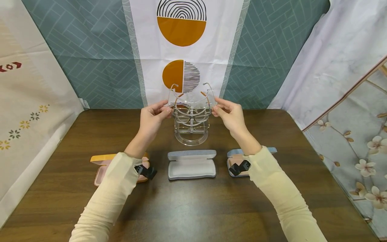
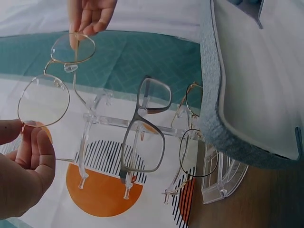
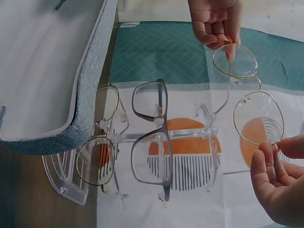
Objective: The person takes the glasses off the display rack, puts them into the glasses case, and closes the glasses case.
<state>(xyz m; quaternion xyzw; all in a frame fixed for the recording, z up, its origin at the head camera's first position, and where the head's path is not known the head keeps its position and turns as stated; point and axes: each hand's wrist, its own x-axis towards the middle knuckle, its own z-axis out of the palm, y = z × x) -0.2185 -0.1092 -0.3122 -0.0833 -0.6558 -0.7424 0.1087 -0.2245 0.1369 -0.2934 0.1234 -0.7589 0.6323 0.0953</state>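
Observation:
Thin gold-rimmed eyeglasses (image 2: 46, 68) are held by both hands at the top of a clear display stand (image 1: 191, 143). My left hand (image 1: 152, 117) pinches one side of the frame between thumb and fingers. On the opposite side, my right hand (image 1: 230, 116) pinches the other edge. In the wrist views, the lenses stand apart from the stand's upper arms, with the temples reaching back toward them. Grey-framed eyeglasses (image 3: 167, 130) rest on the middle tier. Below them sits another thin round-rimmed pair (image 3: 96, 160), partly hidden by a case in the wrist views.
Three open glasses cases lie in a row on the brown table (image 1: 190, 208): a yellow one (image 1: 102, 158) with pink lining at left, a grey one (image 1: 191, 154) in the middle, a blue one (image 1: 234, 153) at right. The forearms partly cover the outer two. Patterned cloth (image 1: 96, 67) hangs behind.

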